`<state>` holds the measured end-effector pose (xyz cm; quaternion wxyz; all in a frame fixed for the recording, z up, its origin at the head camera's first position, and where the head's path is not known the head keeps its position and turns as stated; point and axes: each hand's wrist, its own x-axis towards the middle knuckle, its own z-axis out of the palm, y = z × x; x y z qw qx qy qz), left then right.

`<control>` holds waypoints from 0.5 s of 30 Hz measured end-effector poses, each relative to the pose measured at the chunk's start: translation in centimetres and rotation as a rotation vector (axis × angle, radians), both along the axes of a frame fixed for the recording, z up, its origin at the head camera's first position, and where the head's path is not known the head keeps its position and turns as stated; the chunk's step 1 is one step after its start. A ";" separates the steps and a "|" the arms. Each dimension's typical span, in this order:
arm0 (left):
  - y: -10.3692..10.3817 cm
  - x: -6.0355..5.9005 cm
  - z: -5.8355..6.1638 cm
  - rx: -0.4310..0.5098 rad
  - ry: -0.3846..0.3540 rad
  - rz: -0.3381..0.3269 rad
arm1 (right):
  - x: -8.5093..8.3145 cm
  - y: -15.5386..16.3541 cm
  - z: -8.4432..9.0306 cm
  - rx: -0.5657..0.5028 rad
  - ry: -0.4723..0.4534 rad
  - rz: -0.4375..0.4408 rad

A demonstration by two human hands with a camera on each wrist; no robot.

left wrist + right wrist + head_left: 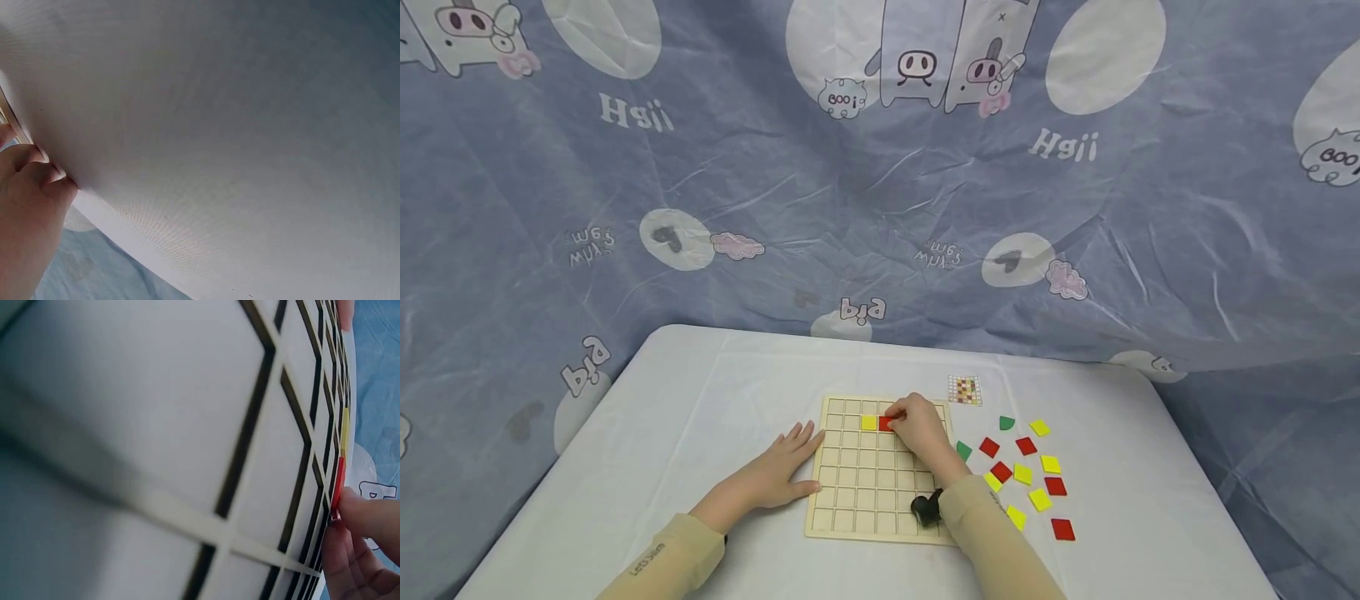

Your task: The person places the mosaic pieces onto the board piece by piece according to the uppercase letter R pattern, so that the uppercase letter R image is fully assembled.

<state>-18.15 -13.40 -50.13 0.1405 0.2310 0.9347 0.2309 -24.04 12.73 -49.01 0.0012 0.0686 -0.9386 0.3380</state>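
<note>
Red tile (885, 424) beside yellow tile (868, 422) on pale gridded board (857, 492).

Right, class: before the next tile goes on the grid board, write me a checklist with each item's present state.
1. Red tile seated beside yellow tile in the second row: cannot tell, fingers cover part of it.
2. Right hand clear of the board: not ok, it holds the red tile.
3. Left hand steadying the grid board at its left edge: ok.
4. Loose tiles within reach on the right: ok.
5. Pattern card visible beyond the board: ok.
</note>
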 end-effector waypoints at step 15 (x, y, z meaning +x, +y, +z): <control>0.1 0.2 0.4 -0.010 -0.010 0.022 | 1.3 3.4 1.9 -0.118 -0.080 -0.040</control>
